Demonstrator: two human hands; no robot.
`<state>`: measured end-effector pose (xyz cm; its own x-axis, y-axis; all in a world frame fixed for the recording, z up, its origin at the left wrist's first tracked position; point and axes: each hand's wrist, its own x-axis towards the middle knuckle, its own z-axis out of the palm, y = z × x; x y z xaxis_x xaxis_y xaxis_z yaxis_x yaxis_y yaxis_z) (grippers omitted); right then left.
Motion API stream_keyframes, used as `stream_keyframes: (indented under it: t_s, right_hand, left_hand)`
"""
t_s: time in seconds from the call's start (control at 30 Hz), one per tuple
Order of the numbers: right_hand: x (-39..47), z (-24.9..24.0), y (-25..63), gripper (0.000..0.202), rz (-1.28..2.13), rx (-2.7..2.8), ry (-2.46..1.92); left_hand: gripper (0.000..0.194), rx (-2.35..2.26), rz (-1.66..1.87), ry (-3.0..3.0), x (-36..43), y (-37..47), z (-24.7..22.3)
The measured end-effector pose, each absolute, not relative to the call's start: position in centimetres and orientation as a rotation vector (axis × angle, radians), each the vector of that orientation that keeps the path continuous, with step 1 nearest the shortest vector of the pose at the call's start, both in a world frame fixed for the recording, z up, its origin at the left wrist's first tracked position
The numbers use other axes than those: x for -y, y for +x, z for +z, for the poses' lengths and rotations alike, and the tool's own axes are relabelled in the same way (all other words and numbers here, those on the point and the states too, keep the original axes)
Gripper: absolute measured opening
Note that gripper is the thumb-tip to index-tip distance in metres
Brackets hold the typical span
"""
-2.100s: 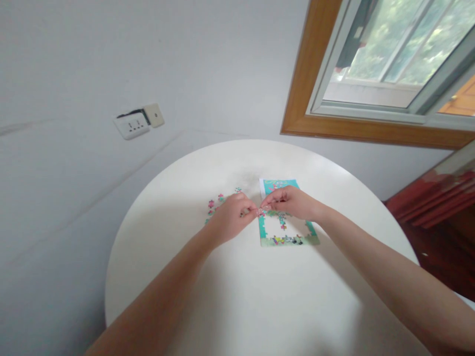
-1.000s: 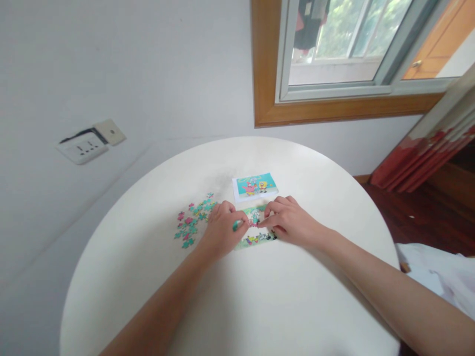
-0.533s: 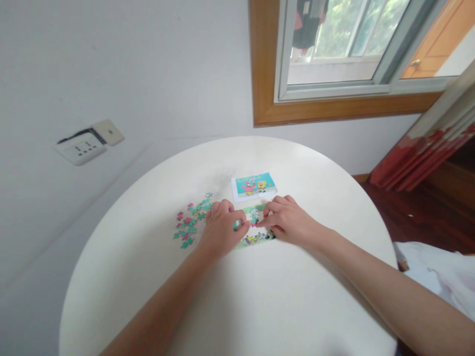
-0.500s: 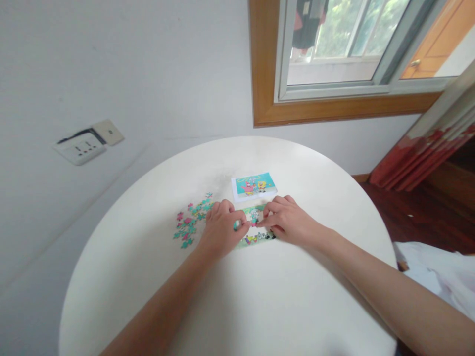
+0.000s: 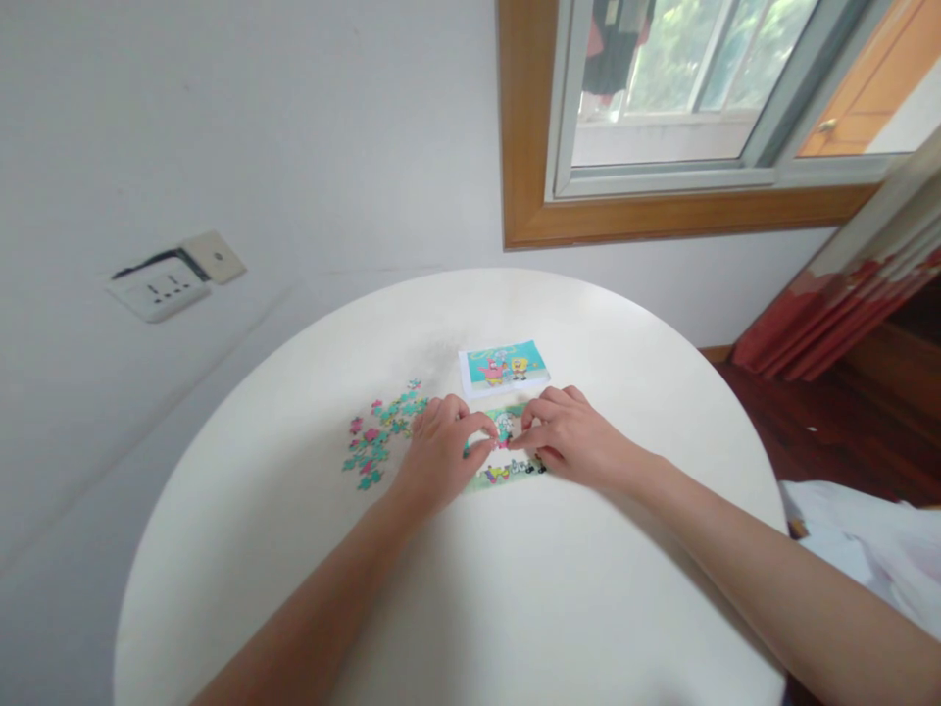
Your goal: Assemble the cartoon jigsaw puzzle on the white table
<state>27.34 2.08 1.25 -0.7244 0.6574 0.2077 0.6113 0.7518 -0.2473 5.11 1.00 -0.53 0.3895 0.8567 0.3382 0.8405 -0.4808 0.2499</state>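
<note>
A partly filled jigsaw puzzle (image 5: 507, 472) lies flat on the white round table (image 5: 529, 588), with cartoon figures along its lower edge. My left hand (image 5: 443, 446) reaches over its left side, thumb and index finger curved round a small pink-tinged jigsaw piece (image 5: 503, 444) near the puzzle's middle. From the right, my right hand (image 5: 569, 436) has its fingers bent and their tips pressed at the same piece. Both hands hide parts of the puzzle. Loose jigsaw pieces (image 5: 371, 436), green and pink, are spread to the left of my left hand.
Just behind the puzzle lies a cartoon picture box or card (image 5: 507, 367). A wall with a socket (image 5: 166, 289) borders the table on the left, and a wood-framed window (image 5: 525, 221) is beyond it. White cloth or plastic (image 5: 860, 539) sits at the right.
My left thumb and index finger have parted slightly around the small piece. My right hand stays almost where it was. The view has shifted a little.
</note>
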Motion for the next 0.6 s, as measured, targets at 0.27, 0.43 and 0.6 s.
stream_keyframes:
  t_s: [0.27,0.43,0.6]
  right_hand:
    - [-2.06,1.35,27.31,0.033,0.237,2.68,-0.991]
    - [-2.05,1.29,27.27,0.036,0.226,2.671,-0.984]
    - [-1.99,1.27,27.31,0.037,0.232,2.672,-0.986]
  left_hand:
    - [0.01,-1.581,0.648,2.581,-0.79,5.37,-0.42]
    - [0.011,-1.575,0.664,2.559,-0.78,5.24,-0.25]
    - [0.014,-1.588,0.715,2.556,-0.79,4.86,0.01]
